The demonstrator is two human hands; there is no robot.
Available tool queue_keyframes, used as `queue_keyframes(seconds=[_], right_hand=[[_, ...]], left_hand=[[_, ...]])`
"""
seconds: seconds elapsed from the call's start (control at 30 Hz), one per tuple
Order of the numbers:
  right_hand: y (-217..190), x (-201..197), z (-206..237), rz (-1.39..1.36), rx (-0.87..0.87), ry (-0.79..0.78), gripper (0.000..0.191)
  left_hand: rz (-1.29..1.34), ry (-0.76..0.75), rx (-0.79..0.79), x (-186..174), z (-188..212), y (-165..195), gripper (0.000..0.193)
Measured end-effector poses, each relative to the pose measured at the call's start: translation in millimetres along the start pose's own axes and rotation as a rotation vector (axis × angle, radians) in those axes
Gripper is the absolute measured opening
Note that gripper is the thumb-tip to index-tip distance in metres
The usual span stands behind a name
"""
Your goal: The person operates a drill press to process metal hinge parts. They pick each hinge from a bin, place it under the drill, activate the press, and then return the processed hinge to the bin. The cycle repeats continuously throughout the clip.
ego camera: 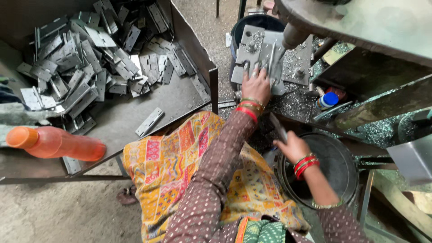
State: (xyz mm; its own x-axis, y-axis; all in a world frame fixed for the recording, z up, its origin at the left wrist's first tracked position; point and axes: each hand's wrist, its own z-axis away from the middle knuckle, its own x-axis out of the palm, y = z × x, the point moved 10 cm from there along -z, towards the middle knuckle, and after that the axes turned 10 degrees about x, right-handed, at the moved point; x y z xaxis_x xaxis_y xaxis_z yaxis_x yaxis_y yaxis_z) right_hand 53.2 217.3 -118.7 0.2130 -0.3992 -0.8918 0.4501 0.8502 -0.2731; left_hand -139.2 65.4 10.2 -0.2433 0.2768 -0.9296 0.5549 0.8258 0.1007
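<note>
My left hand reaches forward onto the grey metal fixture plate under a drill spindle. Its fingers press on a narrow metal hinge piece standing on the fixture. My right hand hovers at the rim of a black bucket and grips a flat grey hinge plate that points up and left. Both wrists wear red and green bangles. A yellow patterned cloth covers my lap.
A large dark metal tray at the left holds several loose grey hinge plates. An orange plastic bottle lies on its near edge. Metal shavings surround the fixture; a blue-capped bottle stands beside them. A dark bin sits behind.
</note>
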Motion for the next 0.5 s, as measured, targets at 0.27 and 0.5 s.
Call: queue_keyframes(seconds=[0.27, 0.5], right_hand=[[-7, 31, 24, -0.116, 0.011, 0.165, 0.052], [-14, -19, 10, 0.012, 0.002, 0.007, 0.057]], left_hand=[[0.106, -0.079, -0.023, -4, -8, 2, 0.029], [0.049, -0.207, 0.01, -1, -15, -7, 0.032]])
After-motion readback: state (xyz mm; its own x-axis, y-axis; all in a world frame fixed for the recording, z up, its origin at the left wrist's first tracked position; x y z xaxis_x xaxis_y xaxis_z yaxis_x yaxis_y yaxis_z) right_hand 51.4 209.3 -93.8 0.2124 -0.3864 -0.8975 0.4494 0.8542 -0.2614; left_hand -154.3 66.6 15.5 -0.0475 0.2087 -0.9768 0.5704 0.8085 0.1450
